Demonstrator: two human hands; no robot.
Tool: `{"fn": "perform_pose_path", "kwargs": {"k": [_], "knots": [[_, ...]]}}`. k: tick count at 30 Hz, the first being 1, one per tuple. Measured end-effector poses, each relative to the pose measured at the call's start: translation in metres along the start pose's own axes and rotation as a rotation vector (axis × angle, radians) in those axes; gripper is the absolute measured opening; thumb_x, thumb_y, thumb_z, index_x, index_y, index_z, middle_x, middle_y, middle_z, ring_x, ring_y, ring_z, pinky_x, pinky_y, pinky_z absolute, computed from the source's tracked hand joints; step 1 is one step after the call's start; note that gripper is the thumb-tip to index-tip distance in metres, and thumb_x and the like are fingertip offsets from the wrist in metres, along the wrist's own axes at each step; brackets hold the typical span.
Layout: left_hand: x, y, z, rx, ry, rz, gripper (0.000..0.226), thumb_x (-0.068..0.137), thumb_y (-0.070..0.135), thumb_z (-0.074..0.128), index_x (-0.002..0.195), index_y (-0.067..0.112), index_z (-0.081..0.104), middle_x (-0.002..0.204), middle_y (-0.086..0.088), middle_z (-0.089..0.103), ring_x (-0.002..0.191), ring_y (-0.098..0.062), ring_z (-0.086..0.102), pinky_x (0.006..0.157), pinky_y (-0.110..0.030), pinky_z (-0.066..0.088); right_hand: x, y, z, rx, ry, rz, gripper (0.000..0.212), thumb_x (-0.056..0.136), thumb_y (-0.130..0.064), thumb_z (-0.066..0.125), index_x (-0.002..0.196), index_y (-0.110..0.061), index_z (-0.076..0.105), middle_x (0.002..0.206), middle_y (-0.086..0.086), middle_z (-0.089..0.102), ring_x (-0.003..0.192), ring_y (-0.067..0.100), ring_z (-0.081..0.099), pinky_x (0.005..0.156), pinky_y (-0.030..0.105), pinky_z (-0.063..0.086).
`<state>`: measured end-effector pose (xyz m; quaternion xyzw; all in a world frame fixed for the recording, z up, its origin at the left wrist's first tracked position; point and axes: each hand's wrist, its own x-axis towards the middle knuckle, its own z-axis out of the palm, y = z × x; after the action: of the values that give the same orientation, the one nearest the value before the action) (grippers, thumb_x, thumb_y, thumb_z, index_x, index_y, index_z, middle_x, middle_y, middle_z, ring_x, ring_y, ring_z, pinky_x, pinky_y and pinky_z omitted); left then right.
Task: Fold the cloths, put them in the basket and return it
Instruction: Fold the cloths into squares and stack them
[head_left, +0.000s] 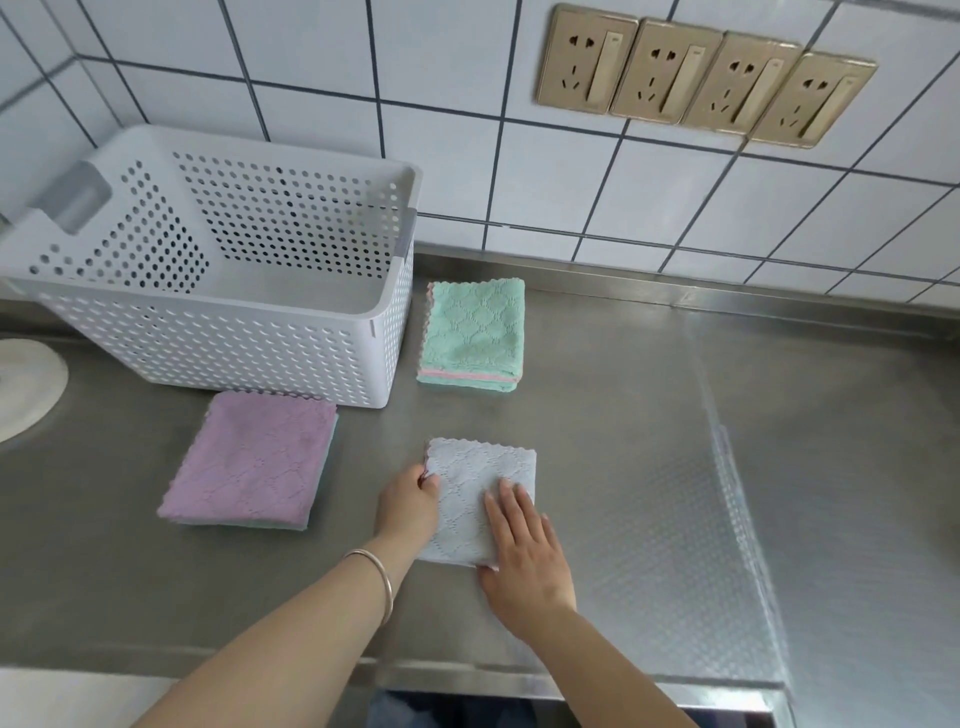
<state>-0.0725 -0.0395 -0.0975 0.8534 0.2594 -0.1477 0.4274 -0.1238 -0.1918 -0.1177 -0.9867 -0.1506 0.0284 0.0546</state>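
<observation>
You have three folded cloths on the steel table (623, 405), all placed around one white perforated basket (218, 343): a grey cloth (470, 478) in front of the basket's right corner, a purple cloth (249, 462) just in front of its near wall, and a green cloth (472, 332) just beside its right wall. Your left hand (408, 506) pinches the grey cloth's left edge with curled fingers, while your right hand (524, 556) lies flat on it, fingers straight. Four gold wall sockets (701, 78) sit well above and right of the basket.
</observation>
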Motion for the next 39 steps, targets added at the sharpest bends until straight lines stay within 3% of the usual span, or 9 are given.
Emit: {"fn": "perform_pose_path", "kwargs": {"k": [8,13,17,22,24,28,32,36,39], "knots": [[0.006,-0.005,-0.001,0.125,0.025,-0.010,0.030,0.094,0.027,0.043,0.117,0.010,0.054,0.116,-0.015,0.063,0.109,-0.035,0.055,0.085,-0.033,0.043,0.003,-0.002,-0.001,-0.008,-0.115,-0.012,0.078,0.065,-0.064,0.040,0.130,-0.022,0.051,0.137,-0.001,0.052,0.128,0.017,0.035,0.091,0.035,0.049],[0.008,-0.005,-0.003,0.381,0.098,0.102,0.027,0.093,0.038,0.043,0.106,0.018,0.056,0.104,-0.011,0.067,0.097,-0.034,0.061,0.072,-0.032,0.043,0.007,0.001,-0.011,0.003,-0.135,0.055,0.063,0.095,-0.053,0.009,0.122,-0.027,0.059,0.132,-0.003,0.057,0.126,0.013,0.039,0.089,0.034,0.053],[0.006,-0.006,-0.002,0.498,0.168,0.201,0.026,0.094,0.038,0.043,0.103,0.017,0.055,0.103,-0.007,0.067,0.094,-0.032,0.062,0.068,-0.032,0.043,0.018,0.009,-0.017,0.036,-0.169,0.079,0.052,0.087,-0.045,0.031,0.122,-0.022,0.062,0.134,0.000,0.056,0.128,0.017,0.045,0.094,0.035,0.046],[0.004,-0.012,0.002,0.575,0.205,0.238,0.027,0.096,0.037,0.038,0.106,0.015,0.050,0.106,-0.004,0.065,0.092,-0.030,0.063,0.063,-0.031,0.035,0.020,0.018,-0.012,0.040,-0.348,-0.002,0.073,0.073,-0.056,-0.011,0.137,-0.024,-0.021,0.146,-0.005,-0.031,0.135,0.019,-0.028,0.118,0.040,0.000],[0.003,-0.013,0.005,0.542,0.221,0.217,0.026,0.096,0.037,0.039,0.106,0.014,0.049,0.106,-0.006,0.064,0.091,-0.032,0.063,0.062,-0.032,0.034,0.024,0.017,-0.017,0.007,-0.392,-0.012,0.068,0.080,-0.057,-0.005,0.135,-0.025,-0.027,0.144,-0.006,-0.037,0.133,0.014,-0.033,0.118,0.040,-0.006],[-0.001,-0.013,0.009,0.325,0.318,0.085,0.028,0.090,0.037,0.051,0.106,0.014,0.053,0.111,-0.008,0.059,0.099,-0.030,0.057,0.071,-0.036,0.044,0.028,0.020,-0.030,0.168,-0.388,0.031,0.072,0.092,-0.041,0.041,0.149,-0.022,0.002,0.157,-0.007,-0.009,0.145,0.014,-0.005,0.119,0.033,0.006],[-0.009,-0.014,0.012,0.376,0.304,-0.044,0.042,0.086,0.052,0.048,0.105,0.016,0.059,0.114,-0.010,0.050,0.107,-0.028,0.046,0.084,-0.037,0.043,0.031,0.023,-0.039,0.666,-0.125,0.478,0.063,0.089,-0.025,0.053,0.144,-0.013,0.024,0.134,0.005,0.043,0.122,0.021,0.043,0.097,0.031,0.040],[-0.014,-0.008,0.018,0.358,0.231,-0.077,0.039,0.087,0.049,0.049,0.104,0.016,0.061,0.115,-0.009,0.053,0.108,-0.029,0.048,0.088,-0.037,0.043,0.042,0.024,-0.036,0.957,-0.370,0.781,0.044,0.085,-0.019,0.050,0.126,-0.006,0.043,0.100,0.005,0.055,0.089,0.022,0.054,0.062,0.027,0.040],[-0.023,-0.002,0.015,0.214,0.224,-0.098,0.025,0.093,0.038,0.045,0.100,0.014,0.050,0.102,-0.009,0.062,0.095,-0.033,0.058,0.076,-0.036,0.045,0.045,0.025,-0.036,1.013,-0.508,0.739,0.035,0.081,-0.022,0.054,0.112,-0.004,0.055,0.105,0.010,0.061,0.096,0.026,0.060,0.072,0.033,0.048]]}}
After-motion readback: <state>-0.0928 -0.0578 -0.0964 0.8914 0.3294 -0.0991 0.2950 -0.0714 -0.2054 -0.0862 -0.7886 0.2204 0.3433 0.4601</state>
